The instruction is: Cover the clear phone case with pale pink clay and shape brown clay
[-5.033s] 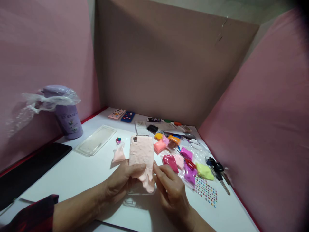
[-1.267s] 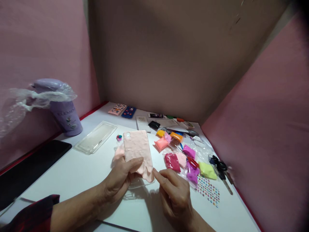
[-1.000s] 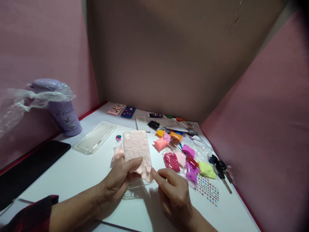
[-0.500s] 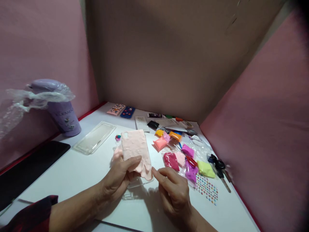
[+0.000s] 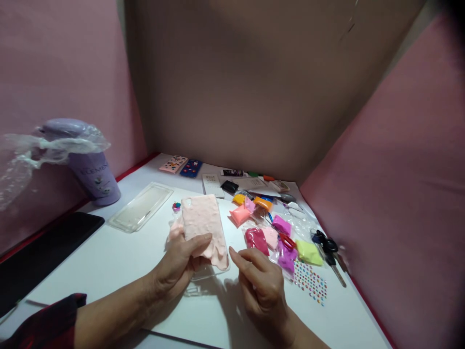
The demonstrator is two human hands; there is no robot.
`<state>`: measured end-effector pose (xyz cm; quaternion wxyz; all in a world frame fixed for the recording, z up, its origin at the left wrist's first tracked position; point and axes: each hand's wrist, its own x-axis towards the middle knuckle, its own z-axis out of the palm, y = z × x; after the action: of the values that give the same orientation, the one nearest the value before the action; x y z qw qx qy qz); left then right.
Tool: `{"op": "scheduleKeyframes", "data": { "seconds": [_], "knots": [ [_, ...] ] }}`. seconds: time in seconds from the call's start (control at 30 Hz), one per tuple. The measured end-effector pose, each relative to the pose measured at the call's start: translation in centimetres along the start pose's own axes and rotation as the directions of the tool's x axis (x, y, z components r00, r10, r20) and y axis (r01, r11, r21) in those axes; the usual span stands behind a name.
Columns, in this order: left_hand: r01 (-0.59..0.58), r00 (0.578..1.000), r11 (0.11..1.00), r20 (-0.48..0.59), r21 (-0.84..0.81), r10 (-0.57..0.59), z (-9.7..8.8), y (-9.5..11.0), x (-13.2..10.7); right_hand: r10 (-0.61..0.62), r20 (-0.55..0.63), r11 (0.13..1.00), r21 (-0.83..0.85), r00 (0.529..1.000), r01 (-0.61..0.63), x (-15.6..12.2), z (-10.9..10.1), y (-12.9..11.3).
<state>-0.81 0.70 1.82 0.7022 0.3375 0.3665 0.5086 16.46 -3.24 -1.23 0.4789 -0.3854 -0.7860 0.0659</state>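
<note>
My left hand (image 5: 178,266) grips a clear phone case (image 5: 209,274) whose back is covered with a sheet of pale pink clay (image 5: 203,225). The thumb lies across the clay's lower part. The clay's bottom edge is ragged and stops short of the case's near end. My right hand (image 5: 259,288) hovers just right of that edge, fingers curled and index fingertip close to the clay, with nothing visible in it. A small bag of pink clay (image 5: 175,230) lies behind the case.
Several bags of coloured clay (image 5: 276,232) lie to the right, with a sticker sheet (image 5: 310,283) and scissors (image 5: 329,252). A second clear case (image 5: 140,213), a purple cup (image 5: 95,177) with a plastic bag, a black tablet (image 5: 39,257) and decorated cases (image 5: 181,166) are on the table's (image 5: 116,257) left and back.
The case in my left hand has tilted slightly leftward. My right hand has drawn back from pressing the clay's lower edge and now sits just beside it.
</note>
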Motion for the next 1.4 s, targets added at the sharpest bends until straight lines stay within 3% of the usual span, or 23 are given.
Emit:
{"op": "scheduleKeyframes", "data": {
  "seconds": [0.13,0.33,0.47,0.57,0.67,0.73,0.8,0.87,1.1,1.4],
  "knots": [
    [0.016,0.999,1.000,0.034,-0.011,-0.015,-0.3,-0.2,0.2,0.007,0.029,0.999,0.042,1.000,-0.008,0.1,0.1,-0.1],
    [-0.027,1.000,0.998,0.002,-0.049,0.027,-0.2,-0.2,0.4,0.049,-0.063,0.997,0.063,0.997,-0.045,-0.3,0.1,-0.2],
    [-0.028,0.999,0.998,0.033,-0.051,0.030,-0.1,-0.3,0.3,0.034,0.007,0.999,0.030,0.999,-0.035,-0.4,0.2,-0.2],
    [-0.024,1.000,0.999,-0.004,-0.037,0.024,0.2,-0.1,0.2,0.123,-0.008,0.986,0.112,0.992,-0.121,0.0,0.1,-0.4],
    [-0.007,1.000,1.000,-0.008,-0.022,0.007,0.4,0.0,0.1,0.363,0.005,0.908,0.222,0.932,-0.355,0.5,0.2,-0.8],
    [0.018,0.999,0.999,0.039,-0.034,-0.016,0.4,-0.1,0.0,0.540,0.114,0.772,0.325,0.834,-0.545,0.7,0.5,-1.0],
    [0.045,0.997,0.998,0.069,-0.041,-0.042,0.3,-0.3,-0.1,0.630,0.230,0.625,0.418,0.742,-0.660,0.9,1.1,-0.9],
    [0.065,0.995,0.997,0.076,-0.036,-0.062,0.3,-0.5,-0.2,0.661,0.274,0.541,0.471,0.698,-0.697,0.9,1.6,-0.6],
    [0.101,0.988,0.995,0.114,0.014,-0.102,0.1,-0.9,-0.2,0.666,0.310,0.472,0.531,0.679,-0.704,1.2,2.0,-0.4],
    [0.138,0.979,0.989,0.162,-0.062,-0.126,-0.1,-1.3,-0.5,0.677,0.410,0.351,0.550,0.612,-0.758,1.3,1.9,-0.8]
  ]
}}
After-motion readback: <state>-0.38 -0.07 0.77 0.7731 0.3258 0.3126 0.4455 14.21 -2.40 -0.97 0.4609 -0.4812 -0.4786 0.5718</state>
